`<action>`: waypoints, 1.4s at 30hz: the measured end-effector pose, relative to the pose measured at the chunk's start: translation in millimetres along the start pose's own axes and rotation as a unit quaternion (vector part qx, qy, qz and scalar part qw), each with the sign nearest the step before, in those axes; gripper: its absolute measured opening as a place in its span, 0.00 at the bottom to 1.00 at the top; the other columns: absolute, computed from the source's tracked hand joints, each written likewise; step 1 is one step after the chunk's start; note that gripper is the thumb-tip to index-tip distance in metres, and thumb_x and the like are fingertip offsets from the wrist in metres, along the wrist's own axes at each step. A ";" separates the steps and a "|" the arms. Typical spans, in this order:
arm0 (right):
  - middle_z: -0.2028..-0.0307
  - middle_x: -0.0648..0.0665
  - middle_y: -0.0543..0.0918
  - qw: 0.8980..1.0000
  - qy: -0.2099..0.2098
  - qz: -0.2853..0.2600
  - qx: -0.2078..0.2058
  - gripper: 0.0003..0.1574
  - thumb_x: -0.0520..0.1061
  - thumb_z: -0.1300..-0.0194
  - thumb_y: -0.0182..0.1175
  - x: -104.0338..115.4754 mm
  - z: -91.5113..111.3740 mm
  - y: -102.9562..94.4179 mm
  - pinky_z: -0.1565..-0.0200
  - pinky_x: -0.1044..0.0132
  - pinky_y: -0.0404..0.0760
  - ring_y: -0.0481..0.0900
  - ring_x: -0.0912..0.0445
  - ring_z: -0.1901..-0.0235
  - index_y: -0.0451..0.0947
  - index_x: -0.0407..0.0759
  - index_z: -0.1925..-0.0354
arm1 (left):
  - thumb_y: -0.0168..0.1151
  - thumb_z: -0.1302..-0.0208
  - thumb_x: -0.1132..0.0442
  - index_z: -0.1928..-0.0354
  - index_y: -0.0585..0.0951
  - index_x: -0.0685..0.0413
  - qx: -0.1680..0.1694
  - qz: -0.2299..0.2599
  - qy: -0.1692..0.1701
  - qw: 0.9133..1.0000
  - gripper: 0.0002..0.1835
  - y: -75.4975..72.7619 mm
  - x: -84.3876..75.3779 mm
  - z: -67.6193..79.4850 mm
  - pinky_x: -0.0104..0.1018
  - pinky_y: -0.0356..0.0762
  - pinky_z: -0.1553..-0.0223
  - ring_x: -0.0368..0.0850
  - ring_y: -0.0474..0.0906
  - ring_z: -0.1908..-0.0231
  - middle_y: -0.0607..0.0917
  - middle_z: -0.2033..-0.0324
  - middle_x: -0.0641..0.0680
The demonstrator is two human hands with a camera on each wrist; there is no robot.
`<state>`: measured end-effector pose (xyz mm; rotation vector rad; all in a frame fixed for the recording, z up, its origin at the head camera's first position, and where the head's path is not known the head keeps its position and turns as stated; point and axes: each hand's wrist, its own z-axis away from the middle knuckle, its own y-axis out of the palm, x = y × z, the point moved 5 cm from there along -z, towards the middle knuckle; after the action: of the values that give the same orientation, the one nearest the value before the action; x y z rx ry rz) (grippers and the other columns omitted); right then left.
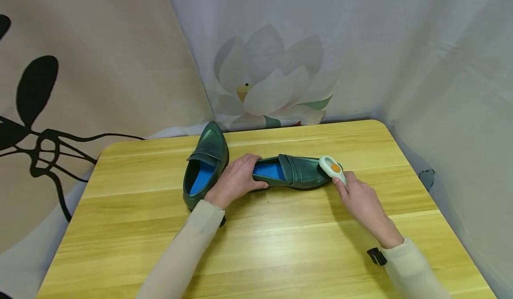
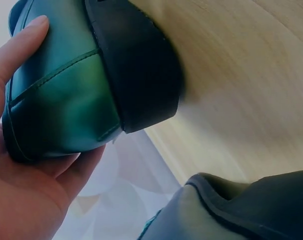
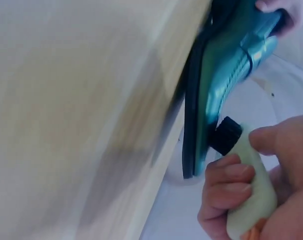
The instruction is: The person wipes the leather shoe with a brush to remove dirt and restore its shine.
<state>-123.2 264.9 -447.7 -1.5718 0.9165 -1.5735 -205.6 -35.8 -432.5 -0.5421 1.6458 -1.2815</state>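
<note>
A green loafer [image 1: 310, 169] with a blue insole lies sideways on the table, its toe to the right. My left hand [image 1: 234, 181] grips it round the heel; in the left wrist view the thumb lies along one side of the heel [image 2: 66, 105] and fingers show on the other. My right hand [image 1: 362, 203] holds a shoe brush by its white handle [image 1: 331, 166], which has an orange spot. The dark bristles [image 3: 226, 135] touch the upper near the toe in the right wrist view. The other green loafer [image 1: 212, 149] stands left of my left hand.
The wooden table [image 1: 272, 250] has rounded far corners. Behind it hangs pale cloth with a printed flower [image 1: 272, 80], and more cloth hangs at both sides. The second loafer sits close to my left wrist.
</note>
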 end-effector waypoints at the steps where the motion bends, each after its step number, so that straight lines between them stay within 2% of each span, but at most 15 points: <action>1: 0.74 0.41 0.74 1.000 0.006 -0.003 0.001 0.35 0.57 0.16 0.44 -2.2 -0.3 -1.3 0.79 0.59 0.68 0.70 0.51 0.81 0.67 0.23 0.38 | 0.80 0.44 0.43 0.32 0.75 0.60 -0.002 -0.004 0.001 1.000 0.44 -0.5 -0.7 0.4 0.51 0.75 0.36 0.55 0.79 0.41 0.80 0.38 0.59; 5: 0.75 0.42 0.72 1.000 0.010 -0.020 0.011 0.35 0.56 0.15 0.43 3.3 -4.5 0.9 0.79 0.59 0.68 0.69 0.51 0.81 0.65 0.24 0.37 | 0.80 0.45 0.43 0.32 0.74 0.60 -0.012 -0.022 0.006 1.000 0.45 -1.4 -4.1 1.4 0.51 0.76 0.38 0.54 0.80 0.43 0.81 0.38 0.59; 9: 0.75 0.43 0.72 0.999 0.001 -0.038 0.035 0.33 0.56 0.15 0.42 26.0 -10.6 12.0 0.78 0.59 0.68 0.70 0.51 0.80 0.65 0.25 0.37 | 0.79 0.44 0.43 0.32 0.75 0.60 -0.028 -0.033 0.013 0.999 0.44 0.7 -7.3 3.0 0.50 0.79 0.41 0.54 0.82 0.45 0.82 0.40 0.59; 13: 0.75 0.44 0.73 0.998 -0.015 -0.050 0.023 0.30 0.55 0.16 0.44 52.2 -17.0 20.7 0.77 0.59 0.70 0.71 0.51 0.80 0.67 0.27 0.39 | 0.79 0.43 0.43 0.33 0.75 0.58 -0.052 -0.039 0.026 0.998 0.42 2.9 -9.4 4.9 0.50 0.82 0.45 0.53 0.83 0.49 0.83 0.42 0.58; 16: 0.77 0.44 0.73 0.998 -0.037 -0.054 0.006 0.28 0.54 0.16 0.45 69.1 -18.7 25.1 0.79 0.60 0.70 0.71 0.52 0.81 0.68 0.28 0.41 | 0.79 0.43 0.44 0.37 0.77 0.53 -0.067 -0.040 0.047 0.996 0.36 3.9 -10.8 5.5 0.49 0.82 0.47 0.52 0.83 0.50 0.83 0.42 0.57; 19: 0.77 0.45 0.73 0.997 -0.059 -0.048 0.001 0.28 0.54 0.16 0.47 79.6 -17.0 29.3 0.81 0.61 0.69 0.71 0.53 0.83 0.69 0.27 0.42 | 0.78 0.42 0.46 0.46 0.81 0.48 -0.065 -0.039 0.075 0.994 0.26 4.6 -12.4 6.3 0.51 0.81 0.44 0.54 0.81 0.45 0.80 0.37 0.58; 24: 0.77 0.45 0.73 0.998 -0.054 -0.028 -0.001 0.28 0.54 0.17 0.49 76.8 -5.9 27.4 0.82 0.61 0.68 0.70 0.54 0.84 0.70 0.28 0.42 | 0.73 0.35 0.46 0.57 0.88 0.42 -0.039 -0.026 0.104 0.994 0.11 5.3 -12.9 8.9 0.56 0.73 0.36 0.58 0.73 0.34 0.73 0.30 0.58; 27: 0.78 0.46 0.72 0.998 -0.055 -0.026 0.012 0.28 0.53 0.17 0.49 71.9 6.5 25.5 0.82 0.62 0.68 0.68 0.55 0.84 0.70 0.28 0.42 | 0.70 0.33 0.48 0.59 0.90 0.42 -0.040 -0.015 0.108 0.993 0.09 4.0 -12.3 9.6 0.58 0.72 0.36 0.57 0.71 0.31 0.73 0.29 0.58; 31: 0.78 0.48 0.71 0.996 -0.084 -0.024 0.008 0.28 0.53 0.18 0.50 74.6 17.5 23.8 0.83 0.65 0.68 0.67 0.58 0.85 0.70 0.27 0.42 | 0.71 0.33 0.49 0.60 0.91 0.42 -0.053 -0.012 0.105 0.993 0.08 0.7 -13.2 9.8 0.59 0.72 0.36 0.57 0.70 0.31 0.73 0.29 0.57; 33: 0.78 0.48 0.71 0.995 -0.097 -0.019 -0.001 0.27 0.53 0.18 0.52 79.9 13.7 23.5 0.84 0.65 0.68 0.67 0.58 0.85 0.71 0.27 0.43 | 0.71 0.33 0.49 0.60 0.91 0.43 -0.055 -0.012 0.102 0.993 0.08 0.6 -13.7 9.9 0.60 0.71 0.36 0.57 0.69 0.30 0.73 0.29 0.57; 36: 0.79 0.47 0.71 0.995 -0.104 -0.008 -0.007 0.25 0.52 0.19 0.53 89.5 -3.0 24.0 0.84 0.63 0.67 0.68 0.56 0.86 0.70 0.28 0.45 | 0.71 0.33 0.49 0.60 0.91 0.44 -0.051 -0.011 0.101 0.993 0.09 1.8 -14.8 10.4 0.61 0.71 0.36 0.58 0.69 0.30 0.73 0.29 0.57; 42: 0.79 0.43 0.72 0.997 -0.076 0.015 -0.001 0.23 0.53 0.18 0.50 99.5 -41.1 27.0 0.82 0.60 0.68 0.70 0.51 0.84 0.70 0.31 0.55 | 0.71 0.33 0.48 0.58 0.91 0.44 -0.047 -0.006 0.094 0.994 0.10 5.3 -15.1 12.0 0.60 0.71 0.36 0.58 0.71 0.32 0.73 0.29 0.57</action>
<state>-163.9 164.7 -422.8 -1.6473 0.8546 -1.4115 -187.3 -27.8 -431.3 -0.5005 1.8682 -1.3017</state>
